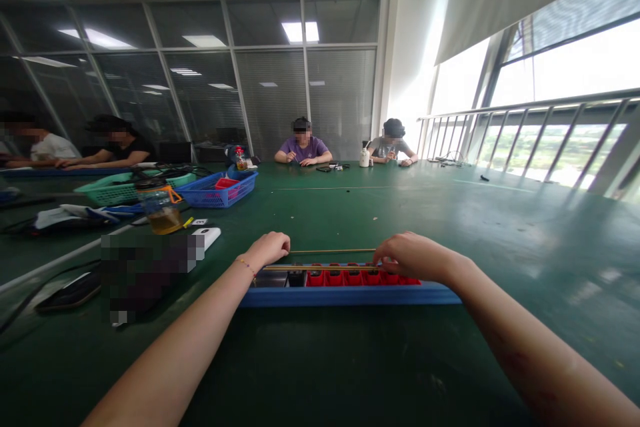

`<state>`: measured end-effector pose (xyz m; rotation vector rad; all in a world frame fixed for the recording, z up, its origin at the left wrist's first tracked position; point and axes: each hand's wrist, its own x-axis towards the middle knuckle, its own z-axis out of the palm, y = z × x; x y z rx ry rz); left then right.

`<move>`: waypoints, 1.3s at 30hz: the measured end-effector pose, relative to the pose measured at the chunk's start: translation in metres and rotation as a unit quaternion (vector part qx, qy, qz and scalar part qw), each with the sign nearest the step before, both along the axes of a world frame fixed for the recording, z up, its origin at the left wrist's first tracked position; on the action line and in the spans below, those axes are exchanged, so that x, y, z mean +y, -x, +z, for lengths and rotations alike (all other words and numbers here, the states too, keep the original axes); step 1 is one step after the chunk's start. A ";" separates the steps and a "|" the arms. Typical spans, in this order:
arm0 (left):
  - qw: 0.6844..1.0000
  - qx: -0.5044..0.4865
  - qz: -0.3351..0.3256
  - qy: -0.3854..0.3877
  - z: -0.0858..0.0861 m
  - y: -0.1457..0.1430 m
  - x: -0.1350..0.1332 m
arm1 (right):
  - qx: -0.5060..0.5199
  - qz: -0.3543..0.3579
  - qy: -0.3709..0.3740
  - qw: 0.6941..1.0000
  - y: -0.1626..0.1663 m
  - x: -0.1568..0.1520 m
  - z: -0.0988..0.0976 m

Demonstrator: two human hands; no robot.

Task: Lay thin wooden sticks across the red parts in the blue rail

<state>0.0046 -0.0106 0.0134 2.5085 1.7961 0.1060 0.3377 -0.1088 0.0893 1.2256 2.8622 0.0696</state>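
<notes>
Curled shut, the left hand [270,248] closes over the left end of a thin rod [333,251]. The right hand [407,257] bunches its fingertips together on the rod's right end. The contact itself hides under the knuckles, so I cannot tell how firm either pinch is.

From the head view, the thin rod runs level from left to right, just beyond a long blue tray [350,295]. The tray lies on the green table [450,213], near the person. A second rod [320,268] rests along the tray's top, over a row of red blocks [335,277] seated in its compartments.

Handling so slender a rod well, in my judgement, means holding both ends at equal height and parallel to the tray. Pressure should be light so it neither bows nor rolls out of the fingers, with the wrists low to the table for steadiness.

Both forearms reach forward from the near edge and converge slightly. The left wrist is knuckles-up, and the right wrist is bent so the fingers point left and down.

Far to the left stand a blue basket [217,190], a green basket [113,192] and a jar [163,212] of amber liquid. Other people [303,147] sit at the far end, well apart.
</notes>
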 end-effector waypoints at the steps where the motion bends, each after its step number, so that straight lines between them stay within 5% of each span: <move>1: 1.000 -0.001 0.002 0.001 -0.001 0.000 0.000 | -0.002 -0.002 -0.002 1.000 0.001 0.000 0.000; 24: 1.000 -0.010 0.005 -0.009 -0.005 0.000 -0.001 | 0.016 0.015 -0.008 1.000 -0.009 0.000 0.004; 34: 0.999 -0.020 0.007 -0.026 -0.006 -0.001 -0.001 | 0.046 -0.063 -0.075 0.994 -0.033 0.003 0.023; 39: 0.999 -0.030 0.000 -0.026 -0.008 0.002 0.002 | 0.067 -0.091 -0.074 0.991 -0.053 0.029 0.010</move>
